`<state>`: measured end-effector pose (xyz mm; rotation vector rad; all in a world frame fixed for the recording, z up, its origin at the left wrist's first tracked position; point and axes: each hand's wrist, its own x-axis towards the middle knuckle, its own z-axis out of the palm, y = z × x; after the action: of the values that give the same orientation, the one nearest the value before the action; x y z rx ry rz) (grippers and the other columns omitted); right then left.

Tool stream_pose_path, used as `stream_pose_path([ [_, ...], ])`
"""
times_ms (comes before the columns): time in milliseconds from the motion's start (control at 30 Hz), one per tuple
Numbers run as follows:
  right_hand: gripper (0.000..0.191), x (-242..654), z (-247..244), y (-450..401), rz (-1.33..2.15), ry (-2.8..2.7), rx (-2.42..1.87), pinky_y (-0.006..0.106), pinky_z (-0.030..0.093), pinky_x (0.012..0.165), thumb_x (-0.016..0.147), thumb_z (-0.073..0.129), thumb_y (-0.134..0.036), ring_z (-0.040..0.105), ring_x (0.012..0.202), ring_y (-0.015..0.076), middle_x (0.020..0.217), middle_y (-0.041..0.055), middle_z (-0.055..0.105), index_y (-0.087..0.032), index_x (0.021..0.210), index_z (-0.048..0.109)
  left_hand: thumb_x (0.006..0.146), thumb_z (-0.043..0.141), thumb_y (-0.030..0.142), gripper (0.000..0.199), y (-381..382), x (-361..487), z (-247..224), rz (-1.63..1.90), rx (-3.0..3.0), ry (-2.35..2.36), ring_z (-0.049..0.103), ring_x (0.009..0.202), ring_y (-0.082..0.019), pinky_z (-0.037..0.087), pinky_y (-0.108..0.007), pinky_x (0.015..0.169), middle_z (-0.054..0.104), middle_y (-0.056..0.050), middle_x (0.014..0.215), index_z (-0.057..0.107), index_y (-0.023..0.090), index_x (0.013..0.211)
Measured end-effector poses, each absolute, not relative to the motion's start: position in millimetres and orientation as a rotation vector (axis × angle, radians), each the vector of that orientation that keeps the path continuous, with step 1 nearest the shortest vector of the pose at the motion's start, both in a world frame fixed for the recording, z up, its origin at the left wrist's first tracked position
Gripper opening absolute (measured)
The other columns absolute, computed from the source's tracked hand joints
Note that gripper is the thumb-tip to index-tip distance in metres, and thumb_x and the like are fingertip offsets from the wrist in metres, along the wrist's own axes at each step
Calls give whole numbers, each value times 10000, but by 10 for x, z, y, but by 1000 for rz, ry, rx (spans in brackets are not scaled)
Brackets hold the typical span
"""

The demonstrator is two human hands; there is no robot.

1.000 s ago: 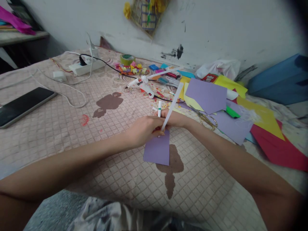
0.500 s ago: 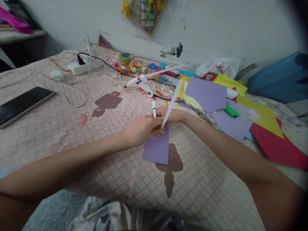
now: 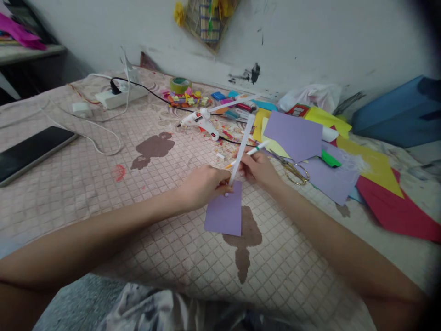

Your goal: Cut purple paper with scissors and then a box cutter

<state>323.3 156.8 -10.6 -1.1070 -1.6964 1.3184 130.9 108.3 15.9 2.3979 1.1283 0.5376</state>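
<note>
Over the patterned bedspread (image 3: 86,184), the left hand (image 3: 203,186) pinches a narrow white paper strip (image 3: 242,149) at its lower end, against the top edge of a lilac paper rectangle (image 3: 223,215). The right hand (image 3: 258,169) clenches a white green-banded marker (image 3: 257,148); gold-handled scissors (image 3: 294,173) lie just beside it.

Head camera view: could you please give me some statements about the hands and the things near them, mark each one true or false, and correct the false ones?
The left hand pinches a white paper strip: true.

The right hand holds the scissors: false. It holds a white marker with a green band, and the scissors lie off to its right.

The glue gun hangs on the wall: false. It lies on the patterned cloth cover.

A lilac paper rectangle lies flat at the edge of a brown stain: true.
</note>
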Motion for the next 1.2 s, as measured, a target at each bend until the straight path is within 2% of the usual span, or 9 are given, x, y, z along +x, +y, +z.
stream_pose_path([
  [133, 283, 3346, -75, 1097, 1022, -1584, -1216, 223, 436, 475, 908, 448, -453, 618, 647, 142, 773, 30, 651, -209, 1005, 553, 811, 662, 227, 96, 1082, 1308, 159, 545, 2392, 1113, 564, 558, -96, 346, -194, 533, 648, 8, 637, 666, 152, 751],
  [200, 215, 3359, -59, 879, 866, -1728, -1249, 291, 502, 686, 919, 459, -379, 629, 856, 178, 945, 58, 663, -210, 967, 583, 804, 665, 219, 85, 1087, 1304, 151, 562, 2394, 1105, 559, 552, -93, 344, -193, 533, 646, 11, 630, 667, 152, 752],
  [267, 168, 3354, -60, 725, 759, -1878, -1239, 360, 483, 828, 891, 518, -316, 605, 958, 207, 1046, 59, 640, -230, 1022, 577, 804, 661, 212, 75, 1092, 1299, 143, 569, 2399, 1097, 549, 540, -91, 339, -191, 528, 637, 14, 615, 668, 154, 757],
  [400, 343, 3330, -100, 616, 674, -2075, -1179, 428, 405, 986, 809, 638, -256, 511, 1152, 250, 1201, 74, 565, -252, 1127, 510, 821, 642, 237, 105, 1099, 1297, 134, 564, 2407, 1096, 543, 535, -93, 337, -193, 525, 629, 11, 611, 663, 152, 763],
  [567, 426, 3304, -147, 621, 621, -2149, -1188, 490, 396, 991, 771, 674, -265, 466, 1200, 288, 1215, 90, 551, -257, 1150, 480, 823, 635, 237, 102, 1103, 1300, 116, 576, 2418, 1067, 539, 536, -92, 345, -195, 522, 622, 14, 614, 663, 152, 776],
  [733, 428, 3292, -179, 617, 559, -2182, -1196, 482, 399, 986, 769, 670, -252, 464, 1179, 282, 1180, 97, 566, -233, 1150, 476, 845, 608, 254, 125, 1092, 1288, 136, 562, 2433, 1050, 540, 565, -94, 360, -193, 535, 621, 8, 647, 661, 150, 801],
  [967, 460, 3297, -198, 619, 530, -2192, -1188, 502, 401, 980, 781, 662, -293, 457, 1185, 292, 1195, 107, 562, -231, 1188, 456, 862, 582, 228, 113, 1067, 1197, 312, 730, 2426, 986, 512, 620, -95, 378, -199, 570, 582, 6, 712, 626, 148, 795],
  [1200, 470, 3307, -230, 619, 513, -2199, -1183, 504, 390, 992, 788, 656, -302, 449, 1197, 290, 1209, 97, 559, -242, 1205, 448, 838, 603, 190, 92, 987, 1203, 285, 619, 2432, 953, 501, 635, -102, 381, -211, 589, 567, 3, 714, 623, 137, 765],
])
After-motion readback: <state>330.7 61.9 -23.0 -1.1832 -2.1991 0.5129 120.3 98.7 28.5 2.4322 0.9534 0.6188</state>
